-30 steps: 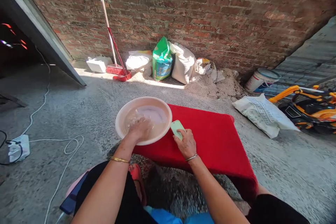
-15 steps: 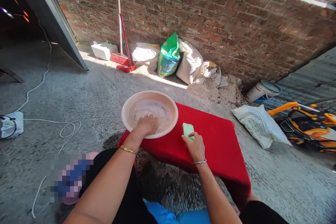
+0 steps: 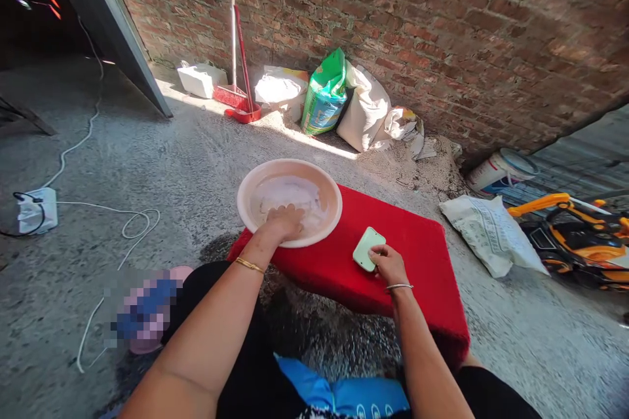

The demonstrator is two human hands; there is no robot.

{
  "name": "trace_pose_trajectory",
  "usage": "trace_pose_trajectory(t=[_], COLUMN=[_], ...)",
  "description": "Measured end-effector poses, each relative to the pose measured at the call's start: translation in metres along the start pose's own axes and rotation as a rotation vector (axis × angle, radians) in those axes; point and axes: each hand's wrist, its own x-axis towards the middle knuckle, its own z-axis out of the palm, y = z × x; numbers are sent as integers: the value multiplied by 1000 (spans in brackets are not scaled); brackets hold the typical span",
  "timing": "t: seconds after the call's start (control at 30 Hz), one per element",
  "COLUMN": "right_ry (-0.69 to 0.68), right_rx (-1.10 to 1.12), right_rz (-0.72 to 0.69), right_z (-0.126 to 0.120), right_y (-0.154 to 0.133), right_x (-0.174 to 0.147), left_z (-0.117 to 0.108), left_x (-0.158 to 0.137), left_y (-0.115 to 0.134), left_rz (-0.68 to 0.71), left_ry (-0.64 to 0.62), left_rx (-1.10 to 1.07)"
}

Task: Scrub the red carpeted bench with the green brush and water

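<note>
A pale pink basin (image 3: 242,222) of cloudy water stands at the left end of a bench covered in red cloth (image 3: 417,242). My left hand (image 3: 286,220), a gold bracelet at its wrist, reaches over the near rim into the water. Its fingers are stretched out, with nothing visible in them. Over the red cloth, right of the basin, my right hand (image 3: 392,264) pinches a flat, light green piece with rounded corners (image 3: 364,250) by its right edge. I cannot make out whether it is a case or a lid.
A red broom and dustpan (image 3: 240,105), a green sack (image 3: 324,95) and a white sack (image 3: 363,108) stand along the brick wall. To the right are a flattened bag (image 3: 491,232) and a yellow toy digger (image 3: 580,236). A white cable (image 3: 137,222) crosses the floor at left.
My right hand has moved right, and the green piece has turned so that its broad face shows more. My left hand stays in the basin. The view has shifted slightly.
</note>
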Motion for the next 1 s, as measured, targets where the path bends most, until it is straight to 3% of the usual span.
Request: trace_pose_trajectory(t=[0.1,0.17,0.23,0.4,0.5,0.57,0.63,0.73,0.8,0.9,1.0], right_ry=[142,191,113,-243,-287,-267,-188,16,144,185,9], right_rx=[37,100,182,269,253,253,257,234,227,256,302], right_rz=[87,79,14,-155,-178,-121,-39,69,116,104,51], right_z=[-47,-55,-37,63,80,57,15,-53,-81,-81,-40], right_y=[28,33,25,-21,-27,-11,15,60,79,79,47], right_x=[0,-7,-19,-52,-56,-51,-44,-37,-38,-47,-60], left_z=[2,1,-1,-5,-7,-7,-8,-9,-9,-9,-7], left_x=[1,1,-1,-2,-2,-2,-2,-3,-3,-3,-2], left_y=[0,0,0,-1,-2,-1,0,1,2,1,0], left_rz=[4,7,7,3,9,10,9,3,7,12,9], left_ry=[-8,-8,-11,-50,-58,-70,-76,-79,-82,-82,-72], left_rx=[9,10,14,41,41,45,46,40,36,38,38])
